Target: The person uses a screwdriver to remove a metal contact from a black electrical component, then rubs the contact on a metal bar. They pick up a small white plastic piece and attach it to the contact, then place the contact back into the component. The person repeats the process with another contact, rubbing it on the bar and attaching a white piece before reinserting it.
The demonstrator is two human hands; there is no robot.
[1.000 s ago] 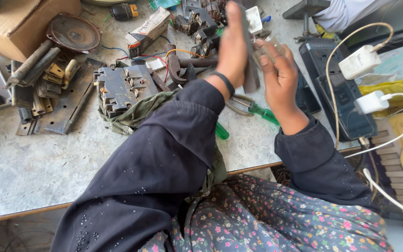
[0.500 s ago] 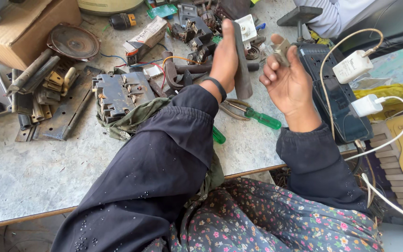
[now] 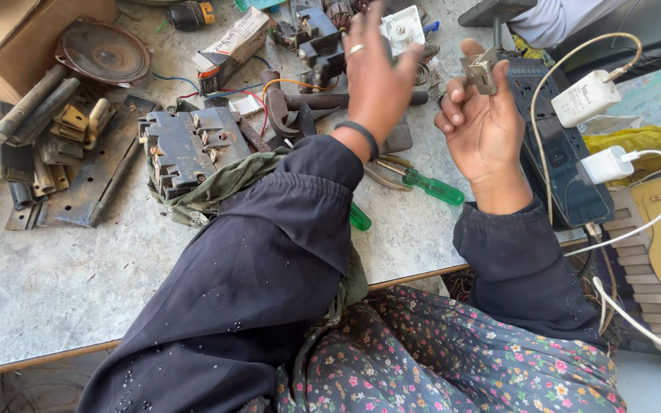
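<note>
My right hand [image 3: 483, 126] pinches a small grey metal part [image 3: 482, 70] at my fingertips, palm up, above the power strip [image 3: 568, 180]. My left hand [image 3: 376, 76] hovers open over cluttered parts, holding nothing. A green screwdriver [image 3: 430, 186] lies on the bench [image 3: 63, 283] between my wrists.

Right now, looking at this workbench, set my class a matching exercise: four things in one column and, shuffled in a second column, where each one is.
Things:
1. small metal part
2. green-handled pliers
3. cardboard box
4. white charger

Places:
A. far left corner of the table
B. plugged into the black power strip
C. pinched in the right hand
D. lying on the table between the two forearms

Pairs: 1-C, 2-D, 3-A, 4-B
</note>
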